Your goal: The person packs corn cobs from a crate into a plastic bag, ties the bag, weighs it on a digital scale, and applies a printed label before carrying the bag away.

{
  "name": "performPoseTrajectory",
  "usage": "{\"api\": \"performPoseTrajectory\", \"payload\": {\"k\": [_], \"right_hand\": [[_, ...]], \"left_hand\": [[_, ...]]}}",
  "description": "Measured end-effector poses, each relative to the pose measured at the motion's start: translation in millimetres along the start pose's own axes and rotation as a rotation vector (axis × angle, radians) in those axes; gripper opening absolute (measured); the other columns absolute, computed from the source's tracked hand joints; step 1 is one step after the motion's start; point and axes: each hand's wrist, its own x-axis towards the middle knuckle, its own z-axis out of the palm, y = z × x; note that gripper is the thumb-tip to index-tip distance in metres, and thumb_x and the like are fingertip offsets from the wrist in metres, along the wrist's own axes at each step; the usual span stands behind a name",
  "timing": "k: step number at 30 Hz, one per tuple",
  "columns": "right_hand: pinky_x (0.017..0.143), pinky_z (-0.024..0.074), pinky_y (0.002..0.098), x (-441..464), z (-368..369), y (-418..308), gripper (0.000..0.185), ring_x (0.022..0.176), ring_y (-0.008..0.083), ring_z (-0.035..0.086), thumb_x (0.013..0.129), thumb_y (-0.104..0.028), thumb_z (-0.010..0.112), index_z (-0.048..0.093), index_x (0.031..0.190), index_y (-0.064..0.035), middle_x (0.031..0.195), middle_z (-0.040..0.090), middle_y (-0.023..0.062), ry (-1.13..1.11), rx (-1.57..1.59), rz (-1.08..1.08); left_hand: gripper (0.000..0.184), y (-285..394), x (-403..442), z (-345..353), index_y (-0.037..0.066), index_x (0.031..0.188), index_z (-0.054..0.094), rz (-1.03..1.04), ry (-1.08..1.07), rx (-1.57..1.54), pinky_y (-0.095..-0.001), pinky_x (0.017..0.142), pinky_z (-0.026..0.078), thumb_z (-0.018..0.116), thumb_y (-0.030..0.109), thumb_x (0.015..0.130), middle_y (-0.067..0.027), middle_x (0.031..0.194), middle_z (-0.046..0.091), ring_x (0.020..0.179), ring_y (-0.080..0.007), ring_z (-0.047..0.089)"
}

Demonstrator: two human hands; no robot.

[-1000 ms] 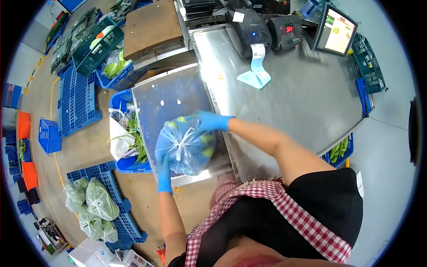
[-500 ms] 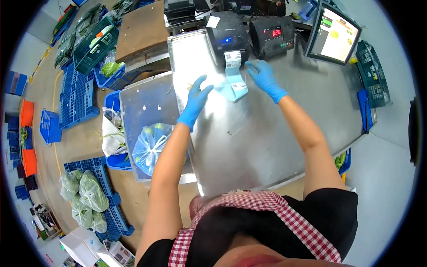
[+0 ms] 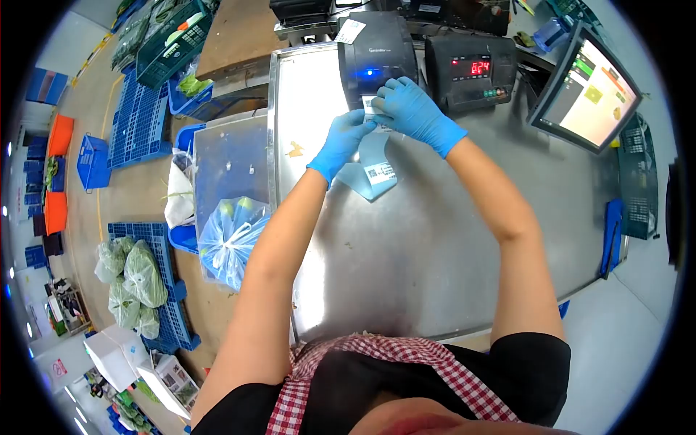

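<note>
A strip of printed labels on pale blue backing [image 3: 375,154] hangs from the front of the black label printer [image 3: 377,52] and curls onto the metal table [image 3: 420,246]. My left hand [image 3: 344,145], in a blue glove, pinches the strip's left edge near the printer's mouth. From the right, my right hand [image 3: 415,112], gloved the same way, has its fingers closed at the strip's upper end, against the printer front. The fingers cover part of the top label. Lower down, another white label [image 3: 380,172] shows on the backing.
Right of the printer stand a weighing display [image 3: 471,69] with red digits and a tilted touchscreen [image 3: 586,83]. A tied bag of green produce [image 3: 233,239] lies on the lower platform at left. Bagged greens [image 3: 138,283] rest on a blue pallet [image 3: 170,290] on the floor.
Both hands have come together at the printer's mouth and closed on the label strip; before, they were open on either side of it. The camera view has shifted. The red digits changed.
</note>
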Motion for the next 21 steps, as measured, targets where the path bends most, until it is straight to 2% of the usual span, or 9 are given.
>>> {"api": "performPoseTrajectory", "payload": {"k": [5,9,11,12,13,15,17,19,21], "right_hand": [[0.071,0.0417,0.032,12.5,0.6,6.8,0.011,0.075,0.0197,0.052,0.073,-0.022,0.058,0.059,0.073,-0.0103,0.072,0.055,0.0033,-0.177,-0.117,-0.141],[0.068,0.0443,0.0339,11.3,1.8,-3.6,0.006,0.072,0.0229,0.057,0.066,-0.014,0.059,0.062,0.067,-0.0083,0.068,0.06,0.0066,-0.075,-0.074,0.052],[0.067,0.0453,0.0372,-2.4,11.5,-10.9,0.008,0.073,0.0252,0.058,0.068,-0.008,0.058,0.063,0.07,-0.0037,0.071,0.061,0.0107,0.332,0.281,0.393],[0.065,0.0464,0.0345,-10.6,35.8,-12.9,0.011,0.072,0.0214,0.059,0.075,-0.007,0.055,0.064,0.075,-0.0002,0.076,0.063,0.013,0.627,0.427,0.782],[0.066,0.0464,0.0291,-17.1,38.5,-8.0,0.015,0.069,0.0156,0.058,0.082,-0.009,0.053,0.065,0.082,-0.0002,0.081,0.064,0.012,0.762,0.671,0.957],[0.065,0.0459,0.0266,-8.1,7.4,-43.5,0.016,0.068,0.0125,0.056,0.084,-0.012,0.054,0.065,0.086,-0.0003,0.087,0.065,0.0108,0.804,0.41,1.097],[0.066,0.0463,0.0307,37.8,-11.4,-125.3,0.016,0.068,0.0153,0.057,0.082,-0.013,0.057,0.064,0.088,0.0001,0.087,0.064,0.0098,0.887,1.07,0.947],[0.067,0.0464,0.0352,53.0,59.7,-160.8,0.018,0.067,0.0213,0.059,0.079,-0.015,0.06,0.064,0.088,0.0002,0.084,0.064,0.0111,0.633,0.62,0.475],[0.069,0.0463,0.0393,104.8,62.2,-235.4,0.02,0.067,0.0289,0.059,0.076,-0.02,0.06,0.065,0.082,-0.0013,0.079,0.063,0.0142,0.517,0.668,0.238]], "left_hand": [[0.015,-7.6,14.4,-8.8,0.002,0.091,0.061,0.117,0.014,0.268,-0.0233,0.069,0.045,0.061,0.013,0.08,-0.0032,0.084,0.06,0.077,-0.0081,0.054],[0.023,-12.9,14.5,-4.1,0.0,0.098,0.059,0.05,0.033,0.102,-0.026,0.072,0.046,0.06,0.012,0.08,-0.0062,0.089,0.061,0.08,-0.0105,0.056],[0.028,-24.5,10.3,2.2,-0.002,0.104,0.058,0.05,0.043,0.04,-0.0276,0.075,0.047,0.059,0.012,0.079,-0.0083,0.093,0.062,0.081,-0.0121,0.057],[0.031,-30.9,3.5,4.3,-0.002,0.106,0.057,0.049,0.058,0.023,-0.0284,0.076,0.047,0.059,0.011,0.079,-0.0093,0.095,0.062,0.082,-0.0129,0.057],[0.033,-36.2,-8.0,6.5,-0.002,0.108,0.057,0.076,0.105,0.075,-0.0291,0.078,0.046,0.059,0.014,0.079,-0.0102,0.096,0.062,0.084,-0.015,0.058],[0.041,11.2,-76.3,8.8,0.0,0.113,0.054,0.011,0.268,0.219,-0.0333,0.083,0.044,0.059,0.022,0.079,-0.0162,0.101,0.06,0.094,-0.0248,0.057],[0.036,-18.6,-135.4,7.8,0.002,0.11,0.055,0.293,0.516,0.495,-0.0357,0.083,0.043,0.057,0.022,0.08,-0.0166,0.104,0.057,0.096,-0.0299,0.055],[0.027,-19.0,-217.3,4.0,0.002,0.104,0.056,0.195,0.553,0.53,-0.0372,0.078,0.044,0.057,0.014,0.079,-0.0163,0.099,0.056,0.092,-0.0301,0.054],[0.026,-35.0,-306.2,-5.2,0.005,0.103,0.057,0.079,0.515,0.558,-0.038,0.076,0.043,0.057,0.012,0.079,-0.014,0.095,0.056,0.088,-0.0299,0.054]]}}
